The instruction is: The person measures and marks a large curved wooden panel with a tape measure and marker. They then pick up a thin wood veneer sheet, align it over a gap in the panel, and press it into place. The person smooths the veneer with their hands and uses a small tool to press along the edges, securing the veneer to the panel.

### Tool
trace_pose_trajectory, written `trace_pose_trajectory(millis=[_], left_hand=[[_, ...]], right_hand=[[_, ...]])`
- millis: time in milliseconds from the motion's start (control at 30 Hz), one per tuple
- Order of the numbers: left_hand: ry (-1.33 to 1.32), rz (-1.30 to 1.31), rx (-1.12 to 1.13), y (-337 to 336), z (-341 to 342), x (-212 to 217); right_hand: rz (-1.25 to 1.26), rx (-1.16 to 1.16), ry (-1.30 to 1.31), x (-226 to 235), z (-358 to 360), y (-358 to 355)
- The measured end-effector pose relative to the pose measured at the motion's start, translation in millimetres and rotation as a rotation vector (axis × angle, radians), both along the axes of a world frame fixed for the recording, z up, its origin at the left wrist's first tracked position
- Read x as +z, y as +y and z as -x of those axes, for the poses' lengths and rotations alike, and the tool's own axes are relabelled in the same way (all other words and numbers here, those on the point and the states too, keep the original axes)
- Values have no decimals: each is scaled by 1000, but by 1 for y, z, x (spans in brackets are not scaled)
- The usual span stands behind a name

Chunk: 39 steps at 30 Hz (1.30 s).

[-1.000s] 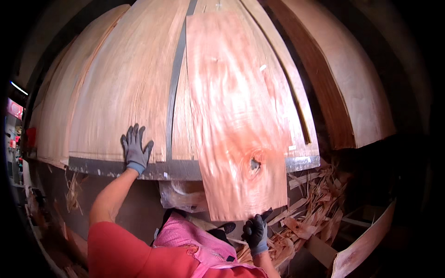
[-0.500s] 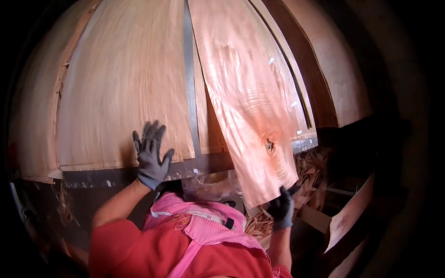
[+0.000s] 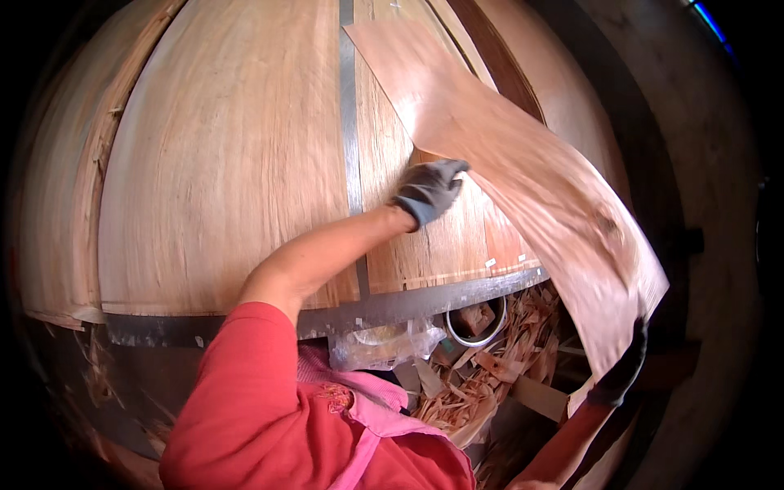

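Observation:
A long, thin sheet of wood veneer (image 3: 523, 155) with a dark knot slants across the right half of the table, its near end raised off the edge and bent. My left hand (image 3: 431, 193), in a grey glove, is closed on the sheet's left edge about midway along. At the near right end, my right hand (image 3: 625, 366), also gloved, grips the sheet's lower corner; its fingers are partly hidden behind the wood. A wide pale veneer sheet (image 3: 229, 155) lies flat to the left, beside a metal strip (image 3: 349, 122) that runs away from me.
Below the table's dark front edge (image 3: 245, 327) are a plastic-wrapped bundle (image 3: 384, 345), a white-rimmed bucket (image 3: 500, 325) and a heap of veneer scraps (image 3: 465, 400). A rough-edged stack of veneer (image 3: 94, 188) lies at the far left, a dark brown strip (image 3: 510, 61) at the back right.
The knotted veneer sheet has swung to the right and its far end has come nearer. My left hand has moved from the pale sheet to its edge; my right hand has moved right with it.

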<state>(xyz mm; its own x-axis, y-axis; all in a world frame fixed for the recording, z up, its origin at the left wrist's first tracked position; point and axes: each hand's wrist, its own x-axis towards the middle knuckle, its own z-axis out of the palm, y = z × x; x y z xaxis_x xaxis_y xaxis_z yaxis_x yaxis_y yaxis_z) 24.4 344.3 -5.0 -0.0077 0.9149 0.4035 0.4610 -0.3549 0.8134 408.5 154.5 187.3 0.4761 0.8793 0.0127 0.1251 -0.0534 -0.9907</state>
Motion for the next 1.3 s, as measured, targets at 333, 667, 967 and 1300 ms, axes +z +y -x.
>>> trace_pose_trajectory(millis=[333, 667, 967, 1300], left_hand=[[97, -107, -106, -2, -8, -17], [-548, 425, 344, 57, 79, -114], [-178, 407, 378, 101, 109, -119], [-534, 601, 137, 126, 149, -104]], right_hand=[[227, -74, 561, -217, -20, -77], [322, -90, 601, -271, 148, -10], [459, 93, 460, -253, 169, -1], [333, -48, 583, -262, 131, 60]])
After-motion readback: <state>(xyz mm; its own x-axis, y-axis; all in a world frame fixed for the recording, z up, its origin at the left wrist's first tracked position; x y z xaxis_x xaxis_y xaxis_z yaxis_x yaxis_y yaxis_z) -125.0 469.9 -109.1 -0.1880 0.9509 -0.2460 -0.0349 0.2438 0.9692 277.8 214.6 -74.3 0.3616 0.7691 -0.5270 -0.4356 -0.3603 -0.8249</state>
